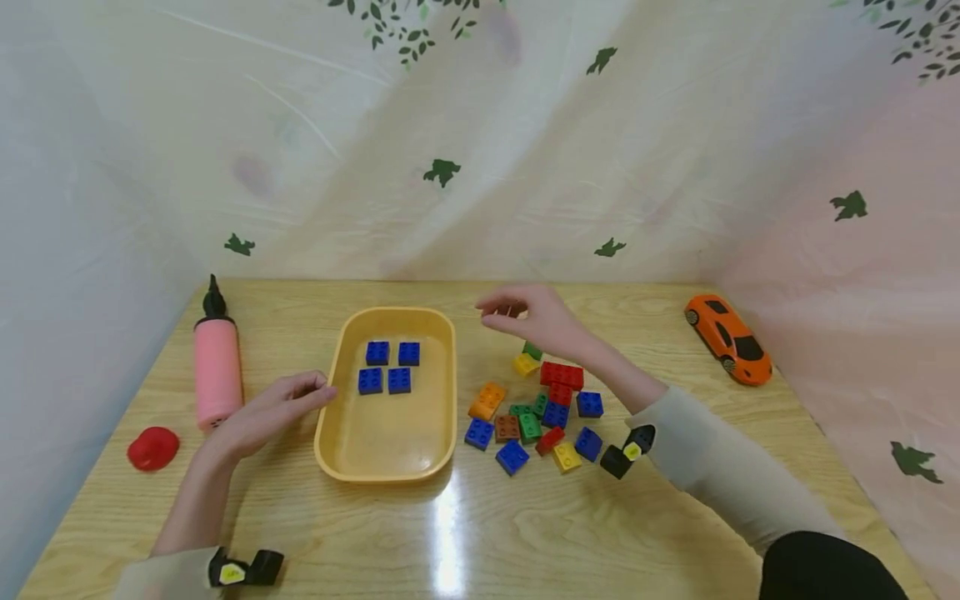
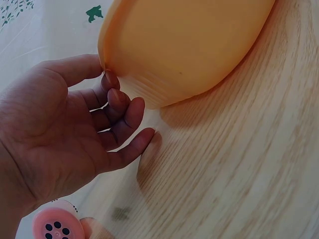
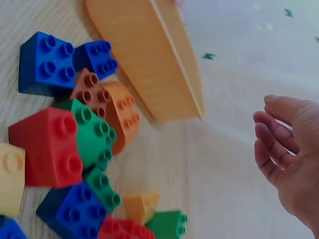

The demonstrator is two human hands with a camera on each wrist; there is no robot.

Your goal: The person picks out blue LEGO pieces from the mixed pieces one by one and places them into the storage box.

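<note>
My left hand point(image 1: 281, 411) is at the left side of a shallow yellow tray point(image 1: 386, 477). In the left wrist view its thumb and forefinger pinch the tray's rim, while the other fingers curl loosely outside the wall. Several blue toy bricks point(image 1: 400, 380) sit in two rows inside the tray, studs up. My right hand point(image 1: 536, 317) is raised past the tray's right side, beyond a loose pile of bricks. Its fingers are relaxed and bent, with nothing between them. The pile holds blue point(image 1: 512, 457), red point(image 1: 562, 374), green point(image 1: 530, 427), yellow point(image 1: 567, 457), orange and brown bricks.
A pink hand pump point(image 1: 218, 371) with a black nozzle lies left of the tray, near a small red object point(image 1: 153, 448). An orange toy car point(image 1: 727, 339) stands at the table's right edge. A leaf-patterned cloth point(image 1: 525, 208) hangs behind the table.
</note>
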